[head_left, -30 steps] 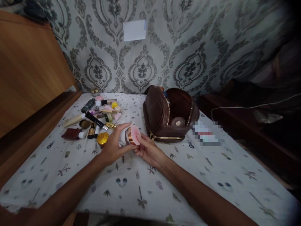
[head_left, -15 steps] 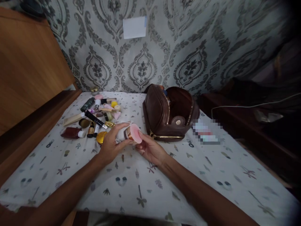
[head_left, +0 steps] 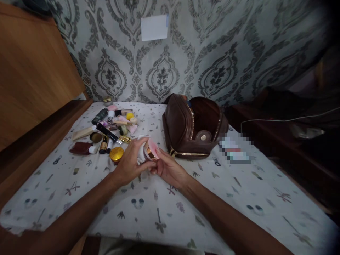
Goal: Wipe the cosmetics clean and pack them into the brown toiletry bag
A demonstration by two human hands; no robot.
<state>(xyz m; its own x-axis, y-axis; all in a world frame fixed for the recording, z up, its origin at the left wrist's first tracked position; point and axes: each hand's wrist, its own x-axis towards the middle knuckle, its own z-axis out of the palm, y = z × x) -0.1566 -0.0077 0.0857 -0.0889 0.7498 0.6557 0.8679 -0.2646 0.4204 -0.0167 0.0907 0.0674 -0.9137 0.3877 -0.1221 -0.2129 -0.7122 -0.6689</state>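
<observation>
A small jar with a pink lid and a shiny copper band [head_left: 152, 150] is held between both hands, tilted on its side. My left hand [head_left: 130, 160] wraps a white cloth or tissue [head_left: 141, 151] around the jar's body. Fingers of my right hand [head_left: 170, 168] are closed at the pink lid, with the thumb on its edge. Just left of my left hand lies a round gold container [head_left: 116, 154]. An open brown cosmetic bag [head_left: 177, 124] stands behind and to the right of the hands.
Several bottles and tubes lie at the left, among them a dark red bottle [head_left: 81, 148], a black-handled brush [head_left: 107, 132] and a green bottle [head_left: 100, 116]. A blurred-out flat item [head_left: 235, 148] lies right of the bag. A wooden cabinet [head_left: 37, 56] borders the left side.
The jar has turned in my hands, so its copper band shows more and the pink lid's face less. The white cloth now sits bunched nearer my left fingers.
</observation>
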